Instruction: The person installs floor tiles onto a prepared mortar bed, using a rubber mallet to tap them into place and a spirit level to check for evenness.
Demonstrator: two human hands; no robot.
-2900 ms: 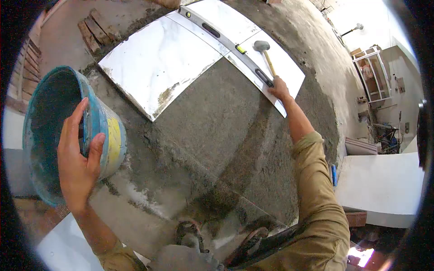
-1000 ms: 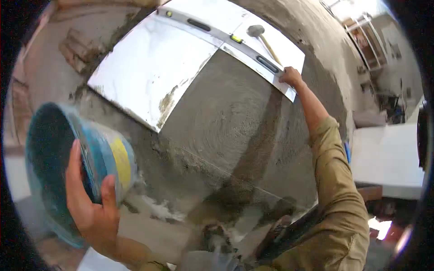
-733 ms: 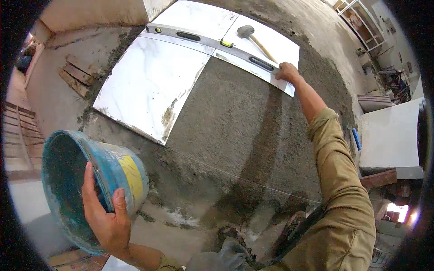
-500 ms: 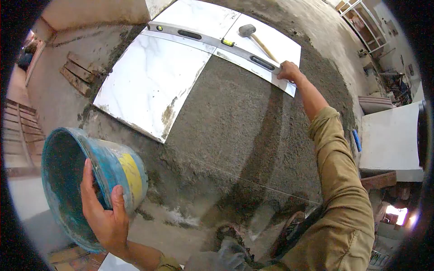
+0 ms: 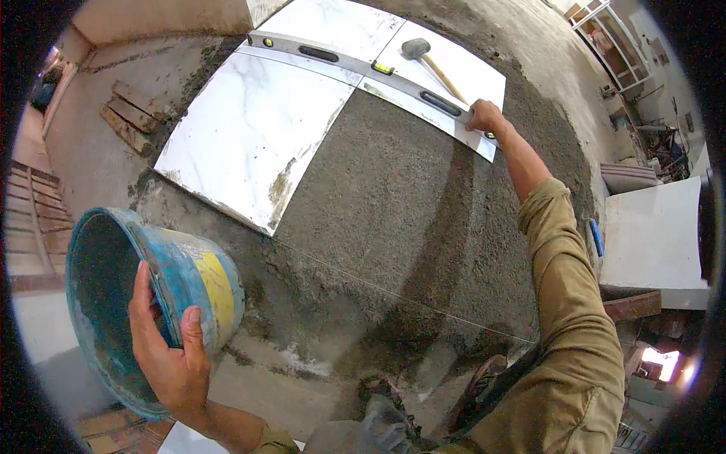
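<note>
My left hand (image 5: 175, 356) grips the rim of a tilted blue bucket (image 5: 180, 261) with a yellow patch. Its thumb is outside and its fingers reach over the edge; the bucket's mouth faces left. At the far side, my right hand (image 5: 486, 117) is closed around the right end of a long grey spirit level (image 5: 352, 63). The level lies across white marble-patterned tiles (image 5: 242, 136). A rubber mallet (image 5: 416, 50) with a wooden handle rests on the far right tile, just beyond the level.
Damp grey mortar (image 5: 393, 174) spreads beside the tiles, with a thin string (image 5: 393, 295) stretched across its near side. Wood pieces (image 5: 134, 113) lie on the left floor. A blue object (image 5: 597, 237) sits at right, near a white panel (image 5: 654, 234).
The bucket and my left hand have shifted very slightly left and up in view. My right hand stays on the level, and the tiles and mallet look unmoved.
</note>
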